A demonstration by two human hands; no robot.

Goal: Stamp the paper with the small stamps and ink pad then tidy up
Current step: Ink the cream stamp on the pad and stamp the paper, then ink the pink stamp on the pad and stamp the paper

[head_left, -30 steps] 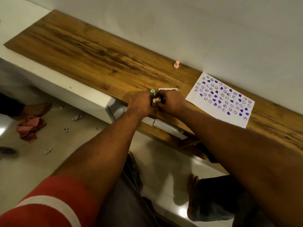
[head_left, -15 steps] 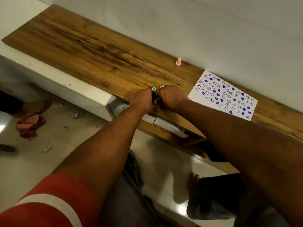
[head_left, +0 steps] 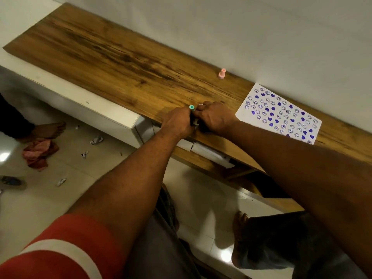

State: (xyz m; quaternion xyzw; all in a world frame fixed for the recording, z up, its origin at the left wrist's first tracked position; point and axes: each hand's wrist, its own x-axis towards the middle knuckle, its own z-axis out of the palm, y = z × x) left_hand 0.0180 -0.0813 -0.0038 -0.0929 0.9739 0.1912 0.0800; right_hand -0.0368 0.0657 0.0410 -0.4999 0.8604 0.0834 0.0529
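— What's on the wooden shelf point(head_left: 120, 57)?
— At the right, the paper point(head_left: 278, 114), covered in purple smileys and hearts. Both hands meet near the front edge.
— Fingers?
— The left hand point(head_left: 177, 122) and right hand point(head_left: 215, 118) are curled together around small stamps; a green-topped stamp point(head_left: 191, 107) pokes up between them.
— Anything else?
— A pink stamp point(head_left: 222, 73) stands far back, by the wall.

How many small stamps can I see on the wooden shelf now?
2. A pink stamp stands alone near the wall. A green-topped stamp pokes up between the left hand and right hand. More may be hidden under the hands.
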